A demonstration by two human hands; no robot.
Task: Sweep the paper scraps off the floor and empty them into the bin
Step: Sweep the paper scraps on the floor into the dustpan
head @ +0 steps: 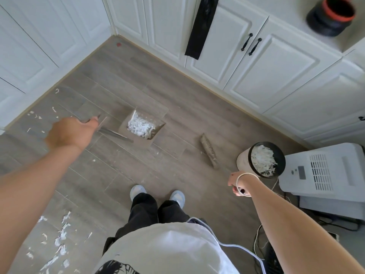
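Observation:
A grey dustpan (153, 135) stands on the wooden floor ahead of me with a heap of white paper scraps (140, 127) inside. Its long metal handle (115, 134) runs back to my left hand (72, 133), which is closed around it. The broom head (209, 153) rests on the floor to the right of the dustpan. My right hand (237, 184) is closed near the bin, apparently on the broom's handle, which I see almost end-on. The round bin (242, 160) with a black liner holds white scraps. Loose scraps (61, 237) lie at the lower left, and more scraps (36, 115) by the left cabinet.
White cabinets (246, 62) line the far and left walls, meeting in a corner. A white appliance (324, 169) stands right of the bin, with cables (258, 240) on the floor beside it. A black pot with an orange rim (331, 16) sits on the counter. My feet (158, 194) are below the dustpan.

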